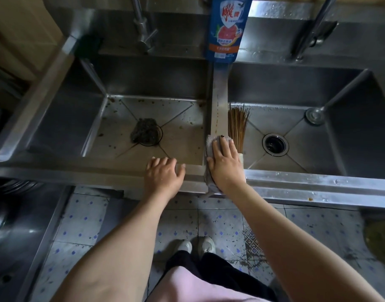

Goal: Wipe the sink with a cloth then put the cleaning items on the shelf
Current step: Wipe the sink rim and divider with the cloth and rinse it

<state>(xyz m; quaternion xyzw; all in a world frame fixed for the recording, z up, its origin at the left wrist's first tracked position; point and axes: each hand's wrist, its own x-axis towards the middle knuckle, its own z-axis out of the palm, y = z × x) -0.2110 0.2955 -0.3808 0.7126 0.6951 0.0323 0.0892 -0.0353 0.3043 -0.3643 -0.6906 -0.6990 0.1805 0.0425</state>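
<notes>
– Cloth (210,141): where is it?
– On the divider (219,101) between the sink's (296,182) two basins, at its near end, draped over the front. My right hand (225,163) presses it flat, fingers straight and spread.
– And your left hand (164,173)?
– Just left of the divider, resting on the front rim, fingers relaxed, holding nothing. A scourer (143,130) lies left of the divider; a bamboo brush (238,125) leans just right of it.
</notes>
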